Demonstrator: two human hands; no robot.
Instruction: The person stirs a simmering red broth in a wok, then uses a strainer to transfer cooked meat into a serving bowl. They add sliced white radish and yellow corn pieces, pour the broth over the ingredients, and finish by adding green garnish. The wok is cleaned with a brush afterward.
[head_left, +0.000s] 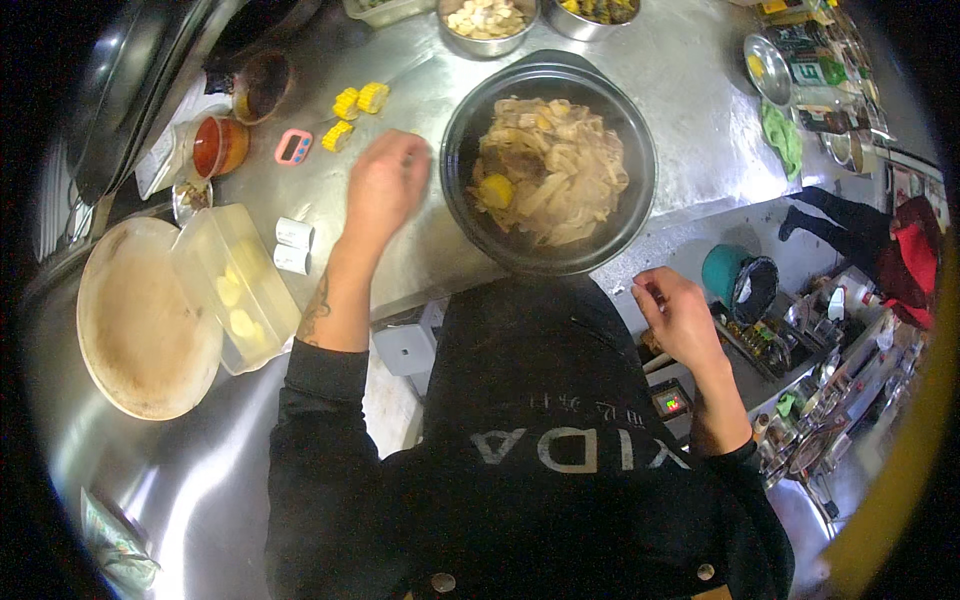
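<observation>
My left hand is over the steel counter, just left of a black round pot. It is blurred and its fingers are curled, so whether it holds anything is hidden. In the pot lie pale, folded strips of food with a yellow piece at their left edge. Three cut pieces of corn on the cob sit beyond my left hand. My right hand hangs in front of the counter's edge, right of my black apron. Its fingers are loosely bent, with nothing visible in them.
A pink timer, a tub of red sauce and a clear container with yellow slices stand left. Behind the pot are steel bowls of chopped food. A green cloth lies right. A person in red is farther right.
</observation>
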